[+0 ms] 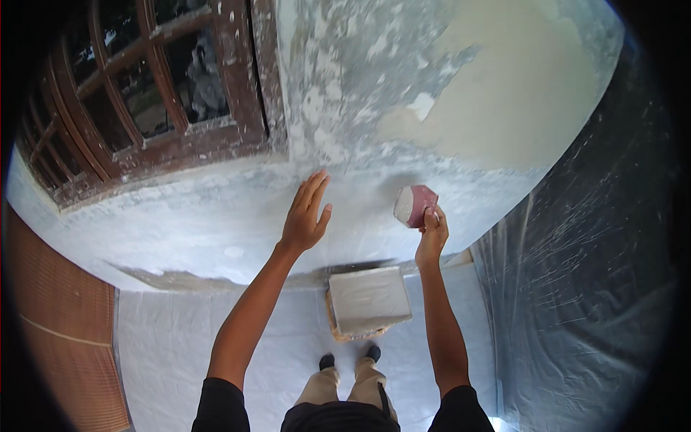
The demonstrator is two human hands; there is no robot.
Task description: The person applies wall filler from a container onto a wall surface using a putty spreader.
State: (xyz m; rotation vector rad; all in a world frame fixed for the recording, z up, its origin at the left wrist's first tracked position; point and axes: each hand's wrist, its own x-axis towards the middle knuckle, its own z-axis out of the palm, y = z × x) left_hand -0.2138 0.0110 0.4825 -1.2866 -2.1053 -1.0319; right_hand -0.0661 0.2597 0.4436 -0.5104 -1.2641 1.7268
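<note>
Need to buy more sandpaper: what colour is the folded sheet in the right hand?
Reddish-pink sandpaper, its face dusted white, in the head view.

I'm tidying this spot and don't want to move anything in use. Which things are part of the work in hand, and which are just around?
In use: folded reddish sandpaper in the right hand; patchy wall under the left hand.
Just around: dusty box, brown window frame, plastic floor sheet.

a folded piece of reddish sandpaper (415, 205) with a pale worn face is held up against the grey wall.
</note>
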